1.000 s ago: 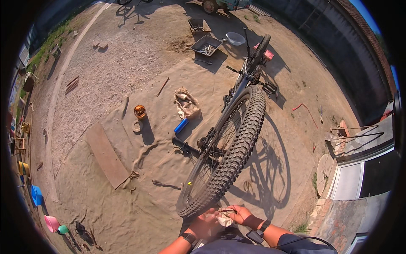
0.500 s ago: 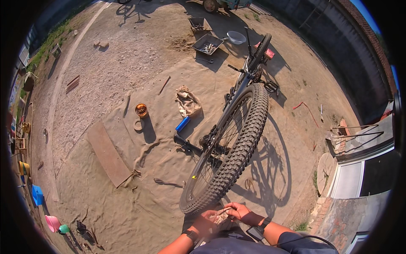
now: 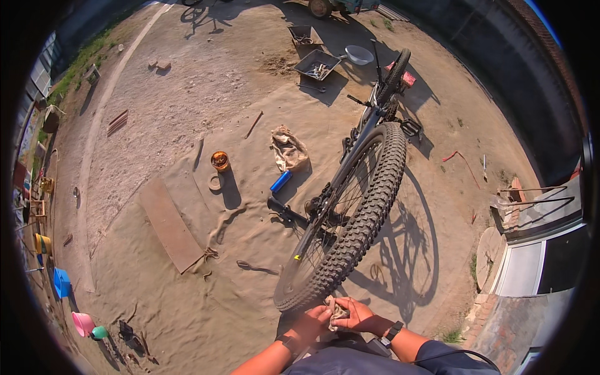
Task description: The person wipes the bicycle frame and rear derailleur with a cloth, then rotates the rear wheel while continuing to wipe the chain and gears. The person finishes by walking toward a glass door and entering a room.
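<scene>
Just below the near tire of a bicycle (image 3: 369,225), my two hands are close together at the bottom of the view. A crumpled beige rag (image 3: 339,311) is bunched between them. The fingers of my left hand (image 3: 310,324) are closed on the rag's left side. From the right, my right hand (image 3: 359,315) has its fingers curled round the cloth. The knobby black tire rises right in front of my hands, and I cannot tell whether they touch it. Part of the rag is hidden behind my fingers.
A blue cylinder (image 3: 281,182) lies by a brown cloth bag (image 3: 289,150). Left of them stands an orange-brown tin (image 3: 220,160) near a flat board (image 3: 170,225). Dark metal trays (image 3: 317,64) and a pale basin (image 3: 359,55) are farther off.
The rag has been gathered into a more upright bunch between my fingers. My hands have shifted slightly right in the picture, as has the whole scene.
</scene>
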Motion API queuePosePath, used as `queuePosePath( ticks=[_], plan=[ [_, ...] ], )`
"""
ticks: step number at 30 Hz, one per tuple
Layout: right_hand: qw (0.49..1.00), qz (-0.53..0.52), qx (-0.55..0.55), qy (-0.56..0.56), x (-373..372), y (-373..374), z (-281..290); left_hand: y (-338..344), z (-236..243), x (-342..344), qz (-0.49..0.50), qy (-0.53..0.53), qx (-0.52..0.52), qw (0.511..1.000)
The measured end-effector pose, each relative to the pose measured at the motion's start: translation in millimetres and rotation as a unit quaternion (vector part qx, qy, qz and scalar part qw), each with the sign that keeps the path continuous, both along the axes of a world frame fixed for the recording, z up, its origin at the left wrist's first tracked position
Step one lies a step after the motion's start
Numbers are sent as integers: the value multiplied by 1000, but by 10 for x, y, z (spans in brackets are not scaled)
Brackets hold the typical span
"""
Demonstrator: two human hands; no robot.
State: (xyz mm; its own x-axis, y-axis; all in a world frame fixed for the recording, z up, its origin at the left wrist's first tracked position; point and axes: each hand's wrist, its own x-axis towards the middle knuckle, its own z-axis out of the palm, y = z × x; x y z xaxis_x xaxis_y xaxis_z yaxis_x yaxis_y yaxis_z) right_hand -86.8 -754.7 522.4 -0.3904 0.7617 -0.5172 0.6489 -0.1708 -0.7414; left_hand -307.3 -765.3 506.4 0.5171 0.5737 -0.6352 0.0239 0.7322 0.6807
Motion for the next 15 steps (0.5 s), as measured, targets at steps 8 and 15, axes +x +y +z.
queuePosePath(
  ticks=[8, 15],
  plan=[
    [969, -157, -180, 65, 76, -65, -46, 8, -119, 65, 70, -25, -149, 986],
    [962, -193, -154, 116, -17, -11, -220, -35, -184, 25, 61, -93, -156, 981]
  ],
)
